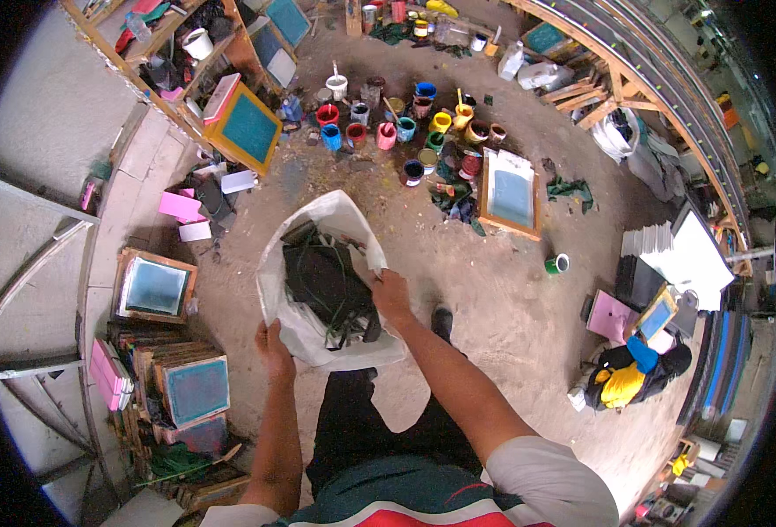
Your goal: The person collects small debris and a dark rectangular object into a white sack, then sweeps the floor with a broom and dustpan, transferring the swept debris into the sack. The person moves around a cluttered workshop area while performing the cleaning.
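Observation:
A white woven sack (271, 279) stands open at the top in front of my legs. Dark scraps (325, 283), looking like black cloth and thin strips, lie inside it; their exact kind is hard to make out. My left hand (274, 350) is closed on the sack's near left rim. On the right side of the rim, my right hand (391, 296) grips the edge, fingers wrapped over it. The sack's bottom is hidden beneath the scraps.
Several paint pots (386, 133) cluster ahead on the floor, beside a wooden-framed screen (510, 195). More framed screens (197, 393) are stacked at the left. A green tin (557, 263) stands to the right, with a crouching person (625, 385) beyond.

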Demonstrator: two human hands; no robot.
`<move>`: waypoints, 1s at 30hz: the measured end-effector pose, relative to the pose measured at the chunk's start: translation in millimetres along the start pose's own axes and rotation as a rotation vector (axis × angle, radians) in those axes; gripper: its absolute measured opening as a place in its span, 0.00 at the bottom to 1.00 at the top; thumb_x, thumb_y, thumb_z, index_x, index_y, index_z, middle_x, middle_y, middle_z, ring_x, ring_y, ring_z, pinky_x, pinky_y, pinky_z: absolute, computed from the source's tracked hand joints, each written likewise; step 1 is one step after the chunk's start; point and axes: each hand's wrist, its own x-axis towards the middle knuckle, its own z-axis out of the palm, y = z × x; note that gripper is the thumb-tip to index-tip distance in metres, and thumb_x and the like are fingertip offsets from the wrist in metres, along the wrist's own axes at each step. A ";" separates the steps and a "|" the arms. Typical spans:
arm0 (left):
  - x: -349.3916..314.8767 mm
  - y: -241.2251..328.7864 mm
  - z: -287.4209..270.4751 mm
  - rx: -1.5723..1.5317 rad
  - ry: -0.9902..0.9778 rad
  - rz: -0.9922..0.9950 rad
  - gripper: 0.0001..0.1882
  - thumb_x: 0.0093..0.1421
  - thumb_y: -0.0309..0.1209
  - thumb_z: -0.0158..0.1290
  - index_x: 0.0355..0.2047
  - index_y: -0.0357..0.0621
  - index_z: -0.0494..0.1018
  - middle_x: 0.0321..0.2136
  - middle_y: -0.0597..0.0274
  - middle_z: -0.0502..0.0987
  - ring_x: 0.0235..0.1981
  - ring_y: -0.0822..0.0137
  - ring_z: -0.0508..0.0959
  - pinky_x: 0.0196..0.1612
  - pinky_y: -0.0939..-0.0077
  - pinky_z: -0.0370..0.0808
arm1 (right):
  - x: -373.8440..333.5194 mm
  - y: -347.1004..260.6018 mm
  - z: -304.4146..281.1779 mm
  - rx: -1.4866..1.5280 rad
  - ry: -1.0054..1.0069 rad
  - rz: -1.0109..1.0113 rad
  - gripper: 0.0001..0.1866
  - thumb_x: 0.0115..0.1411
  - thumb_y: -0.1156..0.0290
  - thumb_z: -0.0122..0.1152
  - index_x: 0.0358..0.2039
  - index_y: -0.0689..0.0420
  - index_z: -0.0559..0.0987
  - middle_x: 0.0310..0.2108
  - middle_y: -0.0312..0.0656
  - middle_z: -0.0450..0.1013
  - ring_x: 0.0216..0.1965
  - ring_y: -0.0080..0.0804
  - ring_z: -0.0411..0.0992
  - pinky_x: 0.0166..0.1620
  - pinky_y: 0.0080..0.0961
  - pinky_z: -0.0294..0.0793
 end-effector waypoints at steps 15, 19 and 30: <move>118.2 -78.0 142.3 0.030 0.255 0.320 0.19 0.62 0.32 0.53 0.52 0.38 0.70 0.43 0.56 0.76 0.42 0.63 0.77 0.45 0.68 0.75 | 208.6 53.0 143.5 0.310 -0.391 -0.146 0.22 0.64 0.57 0.55 0.33 0.69 0.78 0.31 0.64 0.74 0.37 0.58 0.75 0.41 0.50 0.71; 180.4 -151.0 198.8 -0.239 0.269 0.227 0.19 0.62 0.32 0.55 0.52 0.39 0.70 0.43 0.56 0.76 0.43 0.62 0.78 0.46 0.67 0.76 | 301.6 150.5 168.7 0.203 -0.412 -0.105 0.23 0.64 0.56 0.57 0.29 0.67 0.79 0.26 0.61 0.75 0.32 0.52 0.78 0.37 0.46 0.72; 285.6 -292.1 276.0 -0.586 -0.093 0.252 0.24 0.65 0.46 0.48 0.51 0.40 0.71 0.47 0.54 0.76 0.50 0.56 0.76 0.56 0.60 0.72 | 454.2 359.8 178.2 -0.042 -0.807 -0.296 0.27 0.63 0.45 0.57 0.35 0.62 0.81 0.27 0.46 0.74 0.28 0.34 0.74 0.31 0.35 0.74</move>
